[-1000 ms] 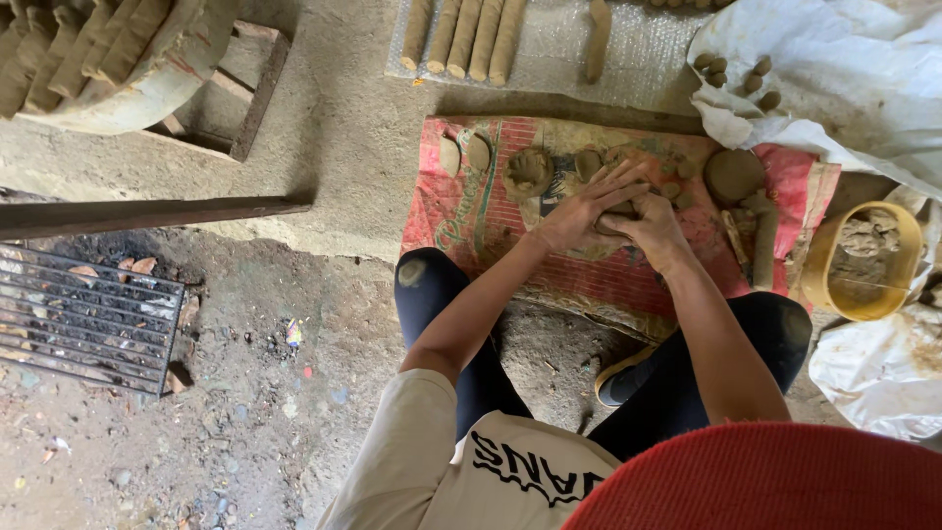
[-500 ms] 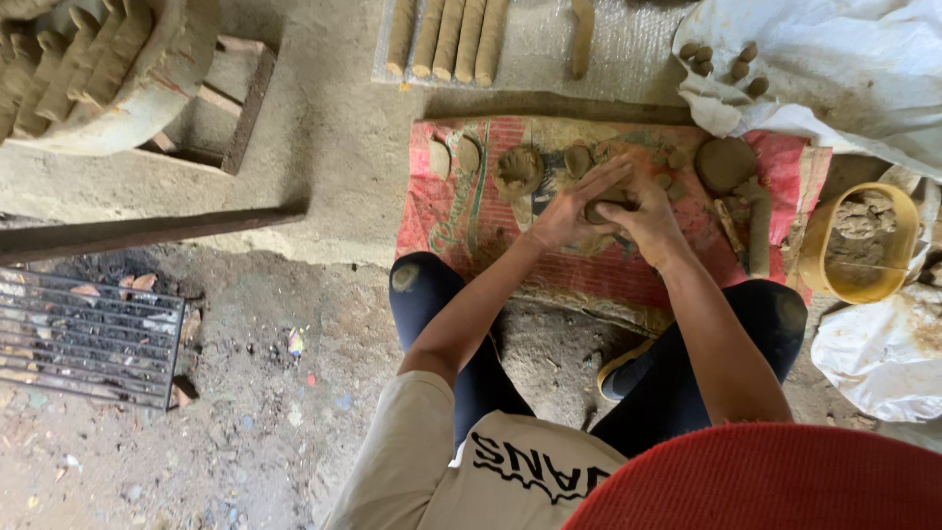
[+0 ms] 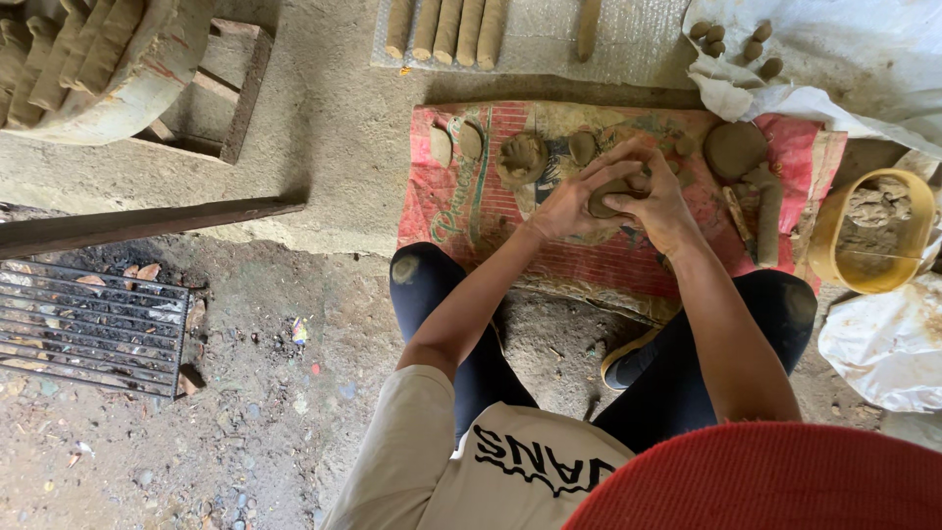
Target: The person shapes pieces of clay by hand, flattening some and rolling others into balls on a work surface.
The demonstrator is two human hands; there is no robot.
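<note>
1. Fingers: the fingers of both hands are curled together around a small lump of clay (image 3: 616, 192), which is pressed between the two palms above the middle of the mat. Only a dark sliver of the lump shows between the hands.
2. Left hand (image 3: 569, 201): closes on the lump from the left side, fingertips reaching over its top.
3. Right hand (image 3: 659, 201): closes on the lump from the right side, knuckles turned toward the camera; it touches the left hand at the fingertips.
4. Red woven mat (image 3: 471, 211): lies on the concrete ledge in front of the person's knees and carries the clay pieces.
5. Shaped clay piece (image 3: 521, 157): rests on the mat just to the left of the hands, apart from them.
6. Two flat oval pieces (image 3: 456, 143): lie side by side near the mat's left end.
7. Round clay disc (image 3: 734, 149): sits on the mat to the right of the hands, with a clay roll (image 3: 768, 211) just below it.
8. Yellow bowl (image 3: 834, 240): stands beyond the mat's right edge and holds wet clay.
9. Row of clay cylinders (image 3: 446, 27): lies on a clear sheet beyond the mat's far edge.
10. Small clay pellets (image 3: 736, 41): rest on white plastic sheeting at the upper right.
11. Metal grate (image 3: 88, 324): lies on the dirt floor at the left, well apart from the hands.
</note>
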